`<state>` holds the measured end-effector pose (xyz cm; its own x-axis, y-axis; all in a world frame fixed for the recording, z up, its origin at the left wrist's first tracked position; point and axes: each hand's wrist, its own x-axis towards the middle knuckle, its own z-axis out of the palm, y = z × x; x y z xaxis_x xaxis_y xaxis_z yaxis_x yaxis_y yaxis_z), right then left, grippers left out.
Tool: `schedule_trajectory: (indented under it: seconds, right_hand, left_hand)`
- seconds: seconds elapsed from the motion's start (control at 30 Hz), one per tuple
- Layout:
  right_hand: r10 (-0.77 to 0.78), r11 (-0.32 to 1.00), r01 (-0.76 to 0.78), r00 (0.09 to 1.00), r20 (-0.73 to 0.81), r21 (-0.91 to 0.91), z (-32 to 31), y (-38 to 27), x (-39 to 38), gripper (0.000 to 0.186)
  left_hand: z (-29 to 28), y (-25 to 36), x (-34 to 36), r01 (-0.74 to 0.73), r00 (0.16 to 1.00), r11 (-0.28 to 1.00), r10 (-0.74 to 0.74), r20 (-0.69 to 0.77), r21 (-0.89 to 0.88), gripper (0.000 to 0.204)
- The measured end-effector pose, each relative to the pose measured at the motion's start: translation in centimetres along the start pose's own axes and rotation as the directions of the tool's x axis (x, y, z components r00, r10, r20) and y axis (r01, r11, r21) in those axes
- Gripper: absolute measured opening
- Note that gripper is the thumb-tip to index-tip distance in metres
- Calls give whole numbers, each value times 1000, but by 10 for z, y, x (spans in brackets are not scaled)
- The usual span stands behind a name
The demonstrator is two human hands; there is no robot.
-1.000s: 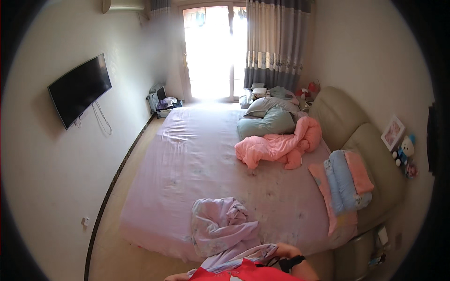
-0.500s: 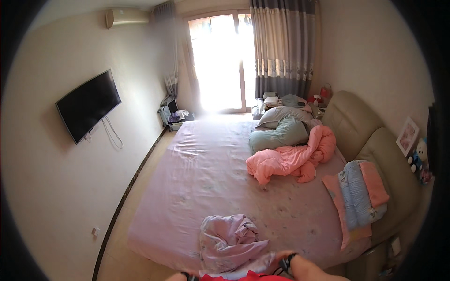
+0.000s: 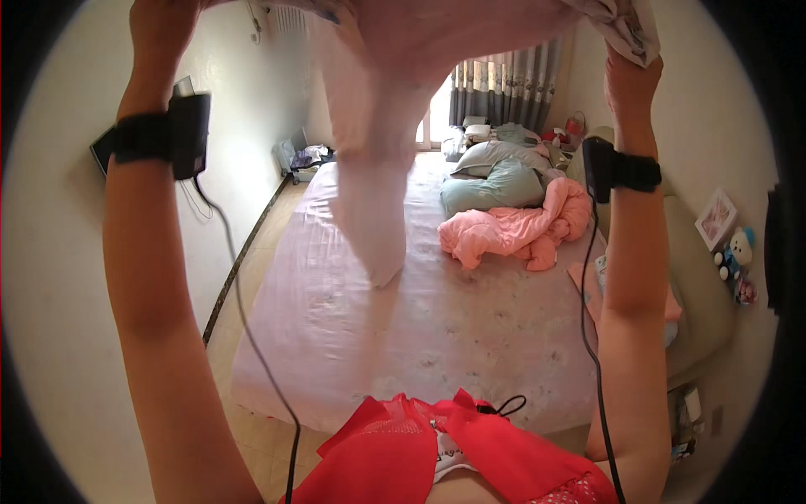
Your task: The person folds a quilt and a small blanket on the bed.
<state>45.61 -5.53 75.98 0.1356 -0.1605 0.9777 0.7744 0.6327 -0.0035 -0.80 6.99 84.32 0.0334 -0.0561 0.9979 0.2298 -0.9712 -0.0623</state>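
A pale pink floral bed sheet is raised high across the top of the view, one long fold hanging down over the bed in the middle. My right hand is closed around a bunched corner of it at the upper right. At the upper left, my left hand is lifted just as high, with the cloth stretching away from it; the top edge of the view cuts off its fingers. Below lies the bed, covered in a similar pink floral sheet. Both arms are stretched upward, each with a black strapped device and a cable.
A coral quilt and grey-green pillows lie heaped at the bed's far right. The padded headboard runs along the right, beside a photo frame and a plush toy. Bags stand by the far left wall.
Both hands have risen from the bed's near edge to the top of the view. The crumpled pink sheet has been lifted off the bed and now hangs spread between them.
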Motion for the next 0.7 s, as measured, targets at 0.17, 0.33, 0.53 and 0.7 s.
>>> schedule_trajectory:
  seconds: [0.17,0.33,0.53,0.7]
  right_hand:
    - [-7,990,46,959,284,-131,1,-14,-121,28]
    - [567,779,-563,444,694,-277,-33,-110,-285,37]
    - [564,242,-902,-169,808,-358,-100,-177,-500,24]
    - [541,218,-664,-528,654,-716,-157,-217,-596,23]
  left_hand:
    - [-66,-52,-99,-286,927,609,-18,374,740,4]
    - [-115,-33,-327,200,677,854,-475,562,481,11]
    - [-163,70,-576,559,35,603,-702,711,569,36]
    - [-207,145,-713,724,-255,340,-677,691,600,32]
